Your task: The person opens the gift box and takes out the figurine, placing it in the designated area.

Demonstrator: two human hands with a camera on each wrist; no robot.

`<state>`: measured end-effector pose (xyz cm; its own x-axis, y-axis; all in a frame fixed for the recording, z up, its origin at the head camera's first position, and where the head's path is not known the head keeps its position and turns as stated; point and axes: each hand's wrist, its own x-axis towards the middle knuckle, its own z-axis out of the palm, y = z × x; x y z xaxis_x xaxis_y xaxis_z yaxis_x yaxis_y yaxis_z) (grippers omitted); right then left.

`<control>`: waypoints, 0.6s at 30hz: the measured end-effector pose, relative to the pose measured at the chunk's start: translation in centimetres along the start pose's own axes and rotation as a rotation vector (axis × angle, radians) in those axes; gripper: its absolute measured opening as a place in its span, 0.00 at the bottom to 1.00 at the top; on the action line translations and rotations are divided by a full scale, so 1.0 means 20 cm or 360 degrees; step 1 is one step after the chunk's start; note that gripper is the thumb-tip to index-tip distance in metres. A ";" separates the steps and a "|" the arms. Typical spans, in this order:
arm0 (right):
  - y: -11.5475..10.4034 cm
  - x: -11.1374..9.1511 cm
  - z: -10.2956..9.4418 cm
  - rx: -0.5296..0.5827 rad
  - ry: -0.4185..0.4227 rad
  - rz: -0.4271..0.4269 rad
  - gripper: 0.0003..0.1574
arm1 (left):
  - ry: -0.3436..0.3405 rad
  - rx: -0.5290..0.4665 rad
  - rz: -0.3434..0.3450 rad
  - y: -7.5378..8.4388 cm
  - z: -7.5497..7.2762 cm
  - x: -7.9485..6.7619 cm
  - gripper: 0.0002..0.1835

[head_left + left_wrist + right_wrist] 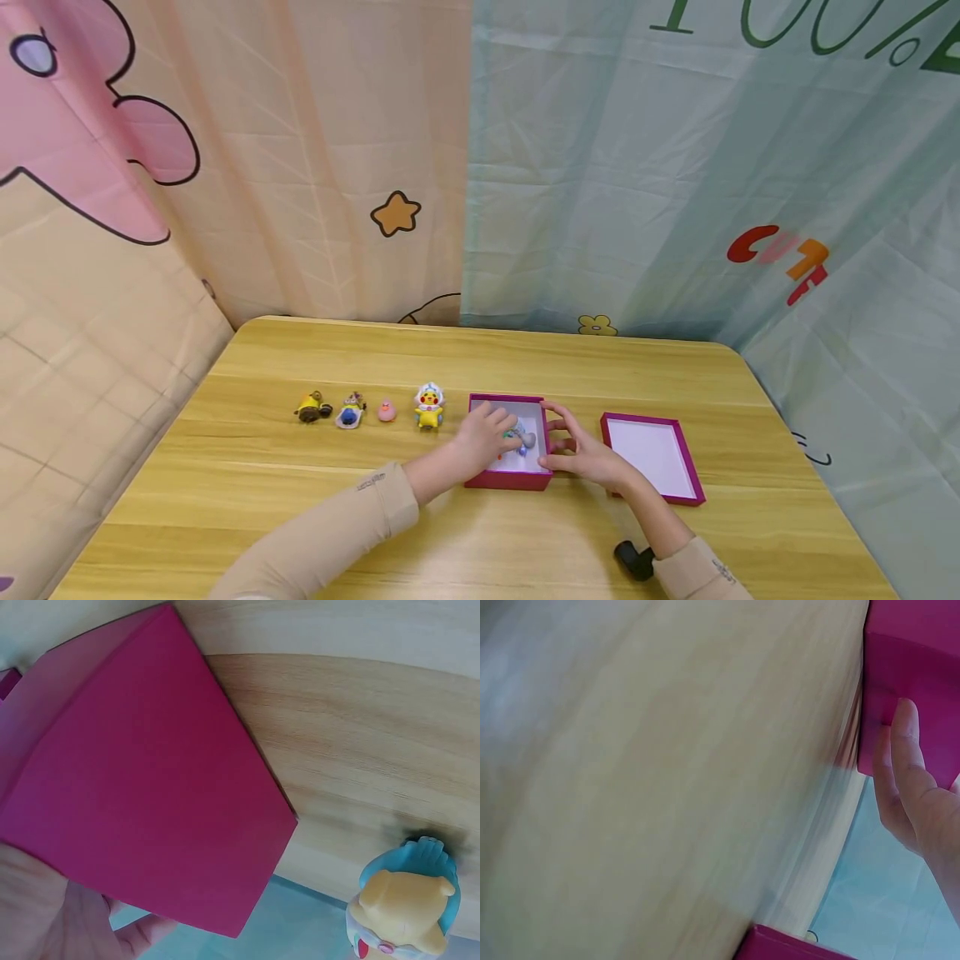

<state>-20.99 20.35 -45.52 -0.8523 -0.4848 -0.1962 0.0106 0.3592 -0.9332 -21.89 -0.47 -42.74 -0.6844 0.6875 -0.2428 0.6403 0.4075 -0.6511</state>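
Nearest, a small black object (635, 561) sits just beside the right sleeve (701, 571). Beyond it, the open magenta box (506, 481) is at mid-desk, well inside every visible edge of the desk (187, 517). The right hand (585, 454) is spread wide, fingers touching the box's right wall. The left hand (480, 437) reaches over the left rim, fingers bent near blue-grey toys (528, 439) inside; whether it pinches one cannot be told.

Right of the box, past a narrow strip of wood, lies the shallow magenta lid (692, 458), partly behind the right forearm. To the left, four figurines stand apart in a row: white-hooded yellow (429, 408), pink (386, 411), blue-and-white (350, 412), yellow-and-brown (312, 407). Behind them, a band of wood runs to the far edge, where the curtain (637, 167) hangs.
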 end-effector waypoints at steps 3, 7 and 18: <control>0.00 0.00 0.00 0.0005 -0.0001 0.0001 0.51 | -0.0057 0.0005 0.0007 0.01 0.00 0.01 0.31; 0.00 0.00 0.00 0.0002 0.0004 0.0007 0.51 | -0.0103 -0.0008 0.0017 0.01 -0.01 0.02 0.32; 0.00 0.01 0.00 -0.0011 0.0003 -0.0009 0.51 | -0.0221 -0.0048 0.0040 0.00 -0.03 0.03 0.32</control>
<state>-21.14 20.39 -45.56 -0.8532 -0.4854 -0.1907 0.0025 0.3618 -0.9322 -22.02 0.28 -42.51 -0.7082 0.6090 -0.3573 0.6668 0.4104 -0.6221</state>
